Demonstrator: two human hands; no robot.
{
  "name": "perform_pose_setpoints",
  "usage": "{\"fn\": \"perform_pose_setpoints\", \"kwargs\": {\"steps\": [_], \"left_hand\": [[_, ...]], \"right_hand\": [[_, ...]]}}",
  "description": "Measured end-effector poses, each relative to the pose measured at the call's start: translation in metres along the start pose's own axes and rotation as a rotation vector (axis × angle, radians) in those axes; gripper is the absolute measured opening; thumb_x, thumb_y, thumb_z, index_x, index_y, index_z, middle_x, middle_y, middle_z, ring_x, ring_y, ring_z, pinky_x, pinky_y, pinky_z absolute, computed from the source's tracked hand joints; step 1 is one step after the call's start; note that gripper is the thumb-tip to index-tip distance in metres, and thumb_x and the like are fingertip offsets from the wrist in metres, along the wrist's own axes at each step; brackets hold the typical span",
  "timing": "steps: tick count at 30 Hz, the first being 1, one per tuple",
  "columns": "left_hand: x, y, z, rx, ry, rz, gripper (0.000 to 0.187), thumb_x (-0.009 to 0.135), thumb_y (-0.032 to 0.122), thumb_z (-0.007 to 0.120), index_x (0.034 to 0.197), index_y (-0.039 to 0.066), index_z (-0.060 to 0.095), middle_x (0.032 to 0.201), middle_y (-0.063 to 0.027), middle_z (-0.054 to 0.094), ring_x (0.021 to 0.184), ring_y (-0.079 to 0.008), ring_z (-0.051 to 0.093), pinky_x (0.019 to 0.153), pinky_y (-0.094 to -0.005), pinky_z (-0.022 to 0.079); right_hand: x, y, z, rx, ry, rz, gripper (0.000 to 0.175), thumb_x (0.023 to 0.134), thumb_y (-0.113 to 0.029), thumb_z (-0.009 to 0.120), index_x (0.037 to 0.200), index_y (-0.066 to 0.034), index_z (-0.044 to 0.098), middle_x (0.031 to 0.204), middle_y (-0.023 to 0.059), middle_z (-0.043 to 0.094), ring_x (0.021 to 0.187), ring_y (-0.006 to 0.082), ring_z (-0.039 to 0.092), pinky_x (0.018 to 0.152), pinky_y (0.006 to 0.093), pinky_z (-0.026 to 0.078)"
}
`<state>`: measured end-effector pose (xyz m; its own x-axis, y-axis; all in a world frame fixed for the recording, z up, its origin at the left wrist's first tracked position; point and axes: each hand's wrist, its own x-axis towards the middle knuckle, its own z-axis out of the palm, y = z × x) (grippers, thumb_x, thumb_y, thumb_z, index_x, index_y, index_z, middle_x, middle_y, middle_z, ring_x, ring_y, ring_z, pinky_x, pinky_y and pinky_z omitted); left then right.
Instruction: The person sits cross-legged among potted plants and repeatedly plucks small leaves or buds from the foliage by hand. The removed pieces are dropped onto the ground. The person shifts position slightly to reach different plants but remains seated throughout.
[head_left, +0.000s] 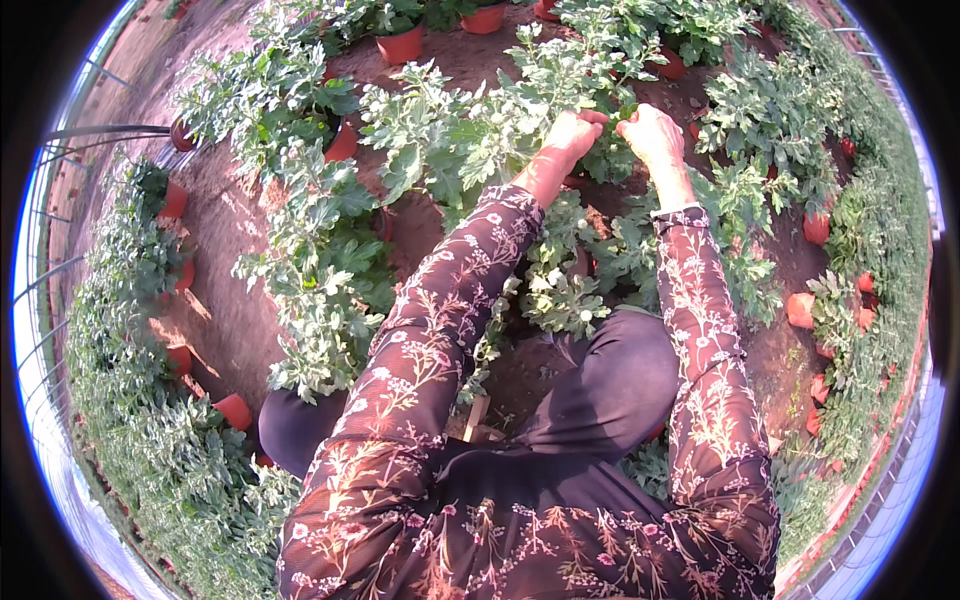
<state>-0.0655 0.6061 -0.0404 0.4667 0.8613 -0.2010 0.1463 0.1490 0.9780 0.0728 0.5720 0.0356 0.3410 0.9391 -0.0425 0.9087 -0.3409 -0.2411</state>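
Note:
Both hands reach forward into the foliage of a bushy potted plant with pale buds (559, 75), which looks like a chrysanthemum. My left hand (574, 135) has its fingers curled towards the leaves, fingertips pointing right. Opposite it, a short gap away, my right hand (652, 133) is bent into a loose fist, thumb and fingertips facing left. Green leaves show between and below the two hands. Whether either hand pinches a stem or bud is too small to tell. Another leafy plant (442, 142) stands just left of my left hand.
More plants in red-orange plastic pots (400, 45) surround me on bare brown soil (232, 300). Close to my left knee is a leafy plant (322, 277). Several pots (801, 310) stand or lean at the right. A dark hose (112, 133) enters from the left.

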Motion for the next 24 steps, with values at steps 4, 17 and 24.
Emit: {"fn": "perform_pose_setpoints", "kwargs": {"steps": [4, 17, 24], "left_hand": [[-0.026, 0.010, -0.013, -0.339, 0.085, -0.056, 0.028, 0.090, 0.015, 0.053, 0.114, 0.002, 0.057, 0.100, -0.0105, 0.065, 0.086, -0.0173, 0.062, 0.079, -0.0327, 0.049], [0.003, 0.032, -0.033, -0.436, 0.608, 0.257, 0.051, 0.079, 0.000, 0.062, 0.126, -0.003, 0.042, 0.098, -0.0123, 0.058, 0.066, -0.0179, 0.063, 0.051, -0.0261, 0.051], [0.010, 0.038, -0.035, -0.382, 0.294, 0.065, 0.038, 0.079, 0.000, 0.066, 0.115, -0.002, 0.054, 0.087, -0.0067, 0.064, 0.063, -0.0142, 0.064, 0.048, -0.0233, 0.052]], "right_hand": [[0.004, 0.006, 0.004, -0.009, -0.021, 0.032, 0.035, 0.072, -0.036, 0.068, 0.089, -0.0053, 0.063, 0.092, 0.0128, 0.067, 0.092, 0.0283, 0.064, 0.077, 0.0397, 0.047], [0.018, -0.006, -0.016, 0.409, 0.086, -0.207, 0.032, 0.072, -0.028, 0.070, 0.095, -0.0059, 0.065, 0.092, 0.0125, 0.067, 0.085, 0.0251, 0.065, 0.073, 0.0356, 0.049], [0.020, -0.022, -0.016, 0.794, -0.118, -0.138, 0.040, 0.081, -0.020, 0.067, 0.115, -0.0009, 0.058, 0.098, 0.0069, 0.067, 0.077, 0.0115, 0.066, 0.048, 0.0215, 0.044]]}}
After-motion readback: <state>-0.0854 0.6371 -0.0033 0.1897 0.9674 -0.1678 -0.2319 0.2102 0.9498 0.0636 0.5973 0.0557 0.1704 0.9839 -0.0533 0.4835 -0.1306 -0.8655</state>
